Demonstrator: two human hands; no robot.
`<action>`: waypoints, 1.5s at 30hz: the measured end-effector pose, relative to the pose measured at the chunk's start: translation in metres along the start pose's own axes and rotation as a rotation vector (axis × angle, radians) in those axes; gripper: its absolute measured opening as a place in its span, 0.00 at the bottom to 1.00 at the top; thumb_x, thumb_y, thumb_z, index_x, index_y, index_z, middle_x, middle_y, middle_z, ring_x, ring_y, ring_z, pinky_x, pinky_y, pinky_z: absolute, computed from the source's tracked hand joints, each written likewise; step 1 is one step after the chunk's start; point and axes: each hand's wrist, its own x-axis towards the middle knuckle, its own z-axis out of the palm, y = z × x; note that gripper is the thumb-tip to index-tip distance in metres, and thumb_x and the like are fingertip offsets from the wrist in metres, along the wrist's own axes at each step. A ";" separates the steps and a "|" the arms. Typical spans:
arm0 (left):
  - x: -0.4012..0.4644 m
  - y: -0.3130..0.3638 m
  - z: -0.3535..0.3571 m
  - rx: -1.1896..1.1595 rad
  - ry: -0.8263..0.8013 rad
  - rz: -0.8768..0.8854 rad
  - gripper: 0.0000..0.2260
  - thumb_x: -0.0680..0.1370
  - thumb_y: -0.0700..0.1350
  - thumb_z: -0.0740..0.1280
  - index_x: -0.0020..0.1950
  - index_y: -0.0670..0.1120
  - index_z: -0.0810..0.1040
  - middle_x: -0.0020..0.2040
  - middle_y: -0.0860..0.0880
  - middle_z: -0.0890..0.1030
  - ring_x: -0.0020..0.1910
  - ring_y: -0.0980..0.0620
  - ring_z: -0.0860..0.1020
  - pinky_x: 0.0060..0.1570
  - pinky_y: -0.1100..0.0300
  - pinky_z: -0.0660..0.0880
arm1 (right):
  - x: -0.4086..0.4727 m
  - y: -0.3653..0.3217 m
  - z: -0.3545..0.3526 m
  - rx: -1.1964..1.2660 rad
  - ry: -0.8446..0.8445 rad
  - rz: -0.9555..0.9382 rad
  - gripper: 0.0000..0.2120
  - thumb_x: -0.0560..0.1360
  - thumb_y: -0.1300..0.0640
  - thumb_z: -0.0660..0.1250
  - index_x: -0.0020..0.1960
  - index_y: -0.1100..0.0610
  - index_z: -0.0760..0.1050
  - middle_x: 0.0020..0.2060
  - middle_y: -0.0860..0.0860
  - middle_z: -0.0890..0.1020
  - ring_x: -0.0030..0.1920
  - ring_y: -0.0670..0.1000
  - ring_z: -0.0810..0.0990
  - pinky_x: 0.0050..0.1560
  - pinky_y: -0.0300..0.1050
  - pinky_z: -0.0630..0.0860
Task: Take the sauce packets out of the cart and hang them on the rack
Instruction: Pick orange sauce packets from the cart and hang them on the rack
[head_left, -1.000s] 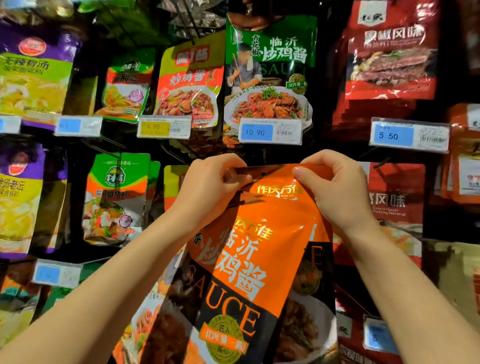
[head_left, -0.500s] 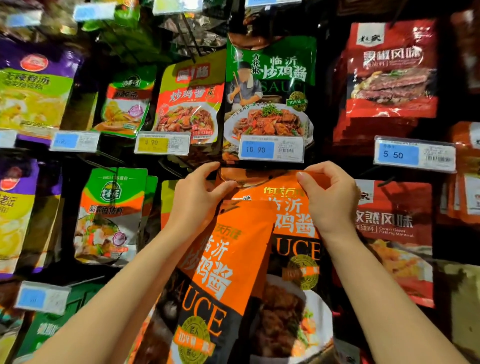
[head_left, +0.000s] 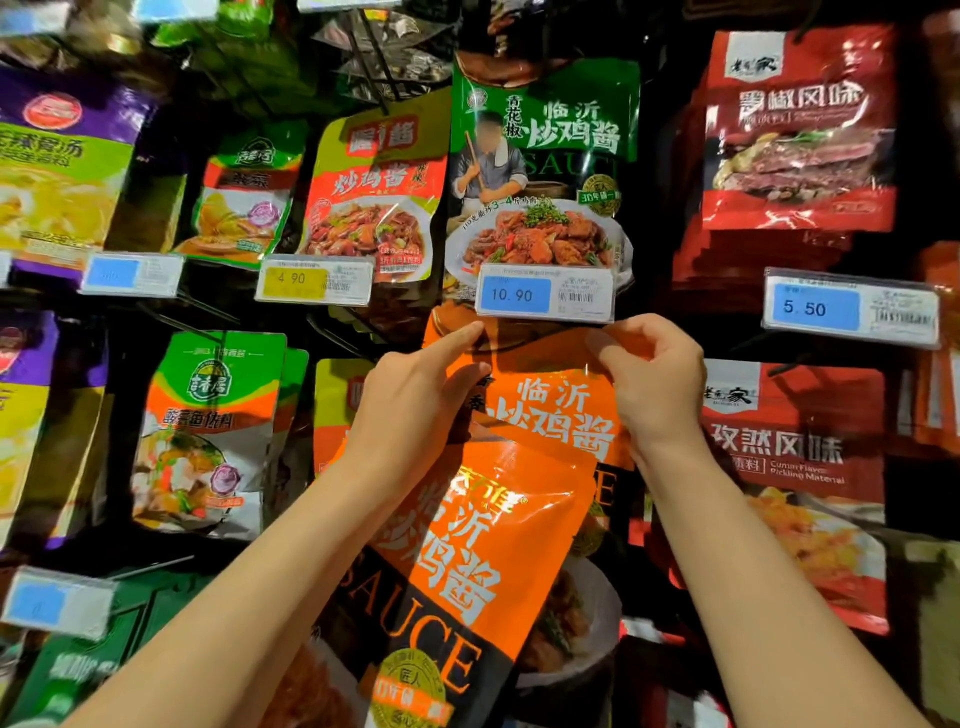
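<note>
Two orange sauce packets overlap at the centre of the head view. The rear orange packet (head_left: 550, 410) has its top edge just under the 10.90 price tag (head_left: 543, 293). My right hand (head_left: 657, 387) pinches its top right corner. My left hand (head_left: 410, 410) rests on its top left, index finger stretched along the edge. The front orange packet (head_left: 467, 561) hangs lower and tilted, its top tucked under my left palm. The rack's peg for this slot is hidden behind the tag and packets. No cart is in view.
Black wire rack pegs (head_left: 371, 62) carry hanging packets all around: a green packet (head_left: 545, 156) above, red packets (head_left: 800, 130) to the right, a yellow-orange packet (head_left: 379, 192) and green-orange packets (head_left: 213, 431) to the left. Price tags stick out from peg ends, such as 5.50 (head_left: 852, 306).
Both hands have lifted the orange packets up to just beneath the 10.90 tag. The two packets have spread apart, the rear one higher, the front one sagging under my left hand.
</note>
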 end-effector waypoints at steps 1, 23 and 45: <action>0.001 0.000 0.001 -0.004 -0.003 0.006 0.18 0.77 0.49 0.66 0.66 0.52 0.73 0.32 0.47 0.76 0.34 0.44 0.76 0.32 0.55 0.66 | 0.002 0.000 0.000 0.008 -0.014 0.013 0.09 0.69 0.59 0.72 0.33 0.49 0.76 0.32 0.46 0.80 0.36 0.49 0.78 0.40 0.47 0.76; -0.017 -0.004 0.021 -0.023 0.021 0.134 0.15 0.75 0.50 0.62 0.60 0.51 0.78 0.37 0.43 0.84 0.34 0.40 0.79 0.31 0.59 0.65 | -0.004 0.007 -0.014 -0.113 -0.122 -0.105 0.08 0.72 0.58 0.70 0.45 0.48 0.73 0.40 0.40 0.77 0.42 0.39 0.76 0.42 0.34 0.73; -0.019 0.039 -0.009 -0.034 0.170 0.073 0.14 0.77 0.49 0.64 0.61 0.49 0.77 0.37 0.41 0.83 0.37 0.40 0.79 0.33 0.58 0.61 | -0.146 -0.058 -0.056 0.131 -0.382 0.134 0.30 0.65 0.48 0.75 0.60 0.32 0.64 0.53 0.28 0.74 0.52 0.34 0.77 0.48 0.36 0.77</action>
